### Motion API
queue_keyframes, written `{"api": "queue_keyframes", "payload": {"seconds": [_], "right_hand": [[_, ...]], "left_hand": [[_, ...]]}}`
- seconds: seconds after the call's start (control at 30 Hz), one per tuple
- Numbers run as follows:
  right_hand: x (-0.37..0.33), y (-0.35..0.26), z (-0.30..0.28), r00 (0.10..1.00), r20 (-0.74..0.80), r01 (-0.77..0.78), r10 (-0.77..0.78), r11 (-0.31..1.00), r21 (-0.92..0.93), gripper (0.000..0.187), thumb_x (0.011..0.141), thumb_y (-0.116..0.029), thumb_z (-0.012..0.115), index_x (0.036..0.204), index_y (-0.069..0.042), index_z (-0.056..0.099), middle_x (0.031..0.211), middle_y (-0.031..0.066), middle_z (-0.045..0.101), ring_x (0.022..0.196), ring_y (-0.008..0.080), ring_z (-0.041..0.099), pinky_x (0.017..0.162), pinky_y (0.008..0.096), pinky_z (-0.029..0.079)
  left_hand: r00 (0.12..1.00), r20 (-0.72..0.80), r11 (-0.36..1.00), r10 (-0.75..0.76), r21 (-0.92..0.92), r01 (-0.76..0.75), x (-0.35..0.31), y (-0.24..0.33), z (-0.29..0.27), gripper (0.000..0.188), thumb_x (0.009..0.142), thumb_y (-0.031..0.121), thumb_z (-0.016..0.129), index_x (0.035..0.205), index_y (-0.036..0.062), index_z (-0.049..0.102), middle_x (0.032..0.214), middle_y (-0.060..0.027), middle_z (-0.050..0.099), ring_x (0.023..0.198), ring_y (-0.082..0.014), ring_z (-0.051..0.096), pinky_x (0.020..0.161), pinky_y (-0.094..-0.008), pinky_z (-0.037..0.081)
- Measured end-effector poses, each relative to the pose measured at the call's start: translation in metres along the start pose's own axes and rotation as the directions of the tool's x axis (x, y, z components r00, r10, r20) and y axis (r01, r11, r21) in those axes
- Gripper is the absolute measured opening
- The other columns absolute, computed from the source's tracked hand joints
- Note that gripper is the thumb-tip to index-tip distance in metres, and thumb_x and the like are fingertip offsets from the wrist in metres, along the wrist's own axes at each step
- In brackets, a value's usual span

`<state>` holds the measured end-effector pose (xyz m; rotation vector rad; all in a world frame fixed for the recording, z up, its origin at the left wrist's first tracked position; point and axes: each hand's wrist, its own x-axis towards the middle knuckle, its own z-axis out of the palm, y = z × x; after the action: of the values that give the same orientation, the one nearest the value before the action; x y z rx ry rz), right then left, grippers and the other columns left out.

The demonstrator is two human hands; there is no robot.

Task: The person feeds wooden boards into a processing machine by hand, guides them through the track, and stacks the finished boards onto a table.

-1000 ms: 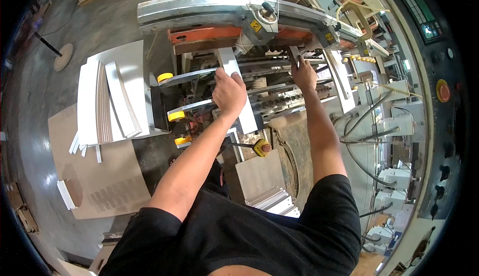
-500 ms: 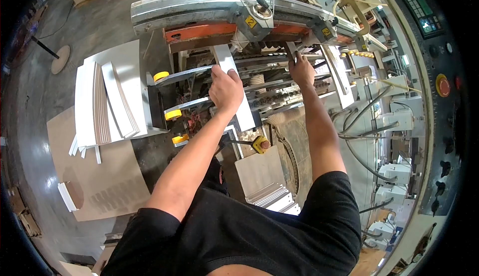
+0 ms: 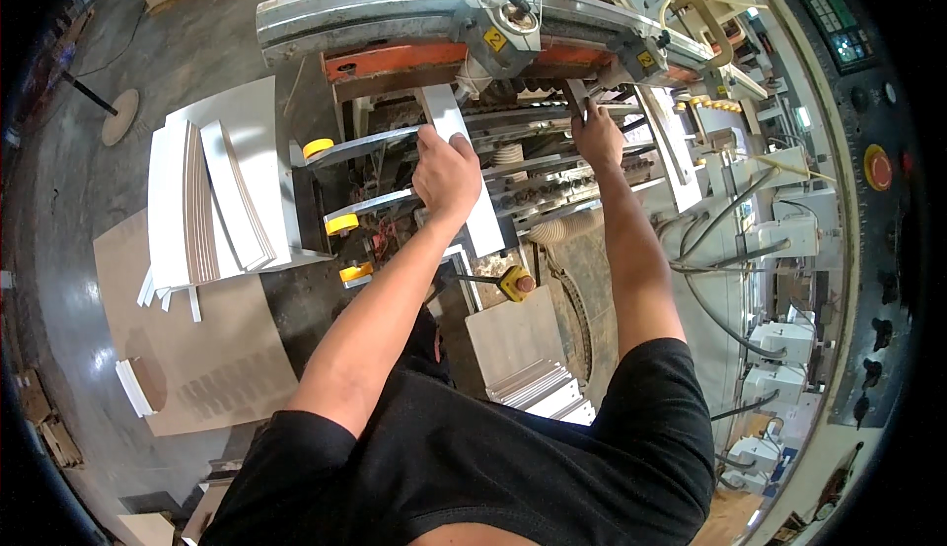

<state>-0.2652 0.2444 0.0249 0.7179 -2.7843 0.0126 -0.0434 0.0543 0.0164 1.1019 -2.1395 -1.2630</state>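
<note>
A narrow white board [image 3: 483, 222] lies across the rails of a machine. My left hand [image 3: 447, 173] is closed around its middle, thumb on top and fingers over the left edge. Further right, my right hand [image 3: 597, 139] is closed on the near end of a dark flat bar [image 3: 577, 99] that sticks out under the machine's beam. Its fingertips are partly hidden. To the right of that hand, another white board [image 3: 669, 146] rests across the rails, touched by neither hand.
A heavy metal beam [image 3: 385, 15] with clamp heads spans the far side. Yellow rollers [image 3: 341, 224] tip the rails at left, beside stacked white boards [image 3: 178, 201]. A yellow button box [image 3: 515, 284] sits close to me, above more stacked strips [image 3: 543, 388]. A control panel [image 3: 873, 250] stands at right.
</note>
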Motion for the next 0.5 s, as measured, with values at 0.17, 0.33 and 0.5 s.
{"api": "queue_keyframes", "payload": {"seconds": [0.17,0.33,0.5], "right_hand": [[-0.0001,0.0,-0.0004,1.0,0.004,-0.008,0.008,1.0,0.002,0.042,0.092,-0.034,0.057,0.128,-0.012,0.052,0.105,0.0187,0.061,0.093,0.0402,0.066,0.077,0.0512,0.053],[-0.0003,-0.0002,-0.0008,0.999,0.026,-0.019,0.019,1.0,0.0,0.042,0.093,-0.034,0.057,0.128,-0.012,0.052,0.106,0.0186,0.061,0.094,0.0406,0.066,0.077,0.0515,0.053],[0.0,-0.0007,-0.0007,1.0,-0.008,-0.006,0.007,1.0,0.027,0.04,0.092,-0.034,0.057,0.126,-0.012,0.052,0.105,0.0197,0.062,0.093,0.0412,0.066,0.077,0.0523,0.053]], "left_hand": [[0.998,-0.049,0.999,0.034,0.013,-0.033,0.0,-0.0019,0.0031,0.028,0.096,0.023,0.05,0.104,-0.002,0.04,0.095,-0.0246,0.06,0.076,-0.0429,0.066,0.07,-0.0527,0.051],[0.998,-0.047,1.0,0.03,0.01,-0.03,-0.0008,-0.0027,0.0039,0.028,0.096,0.024,0.05,0.104,-0.0016,0.04,0.095,-0.0238,0.06,0.076,-0.0432,0.066,0.07,-0.0527,0.051],[0.999,-0.04,1.0,0.017,0.013,-0.016,-0.0001,-0.0028,0.0034,0.031,0.097,0.026,0.051,0.108,-0.0014,0.04,0.095,-0.0243,0.064,0.078,-0.042,0.067,0.071,-0.053,0.05]]}}
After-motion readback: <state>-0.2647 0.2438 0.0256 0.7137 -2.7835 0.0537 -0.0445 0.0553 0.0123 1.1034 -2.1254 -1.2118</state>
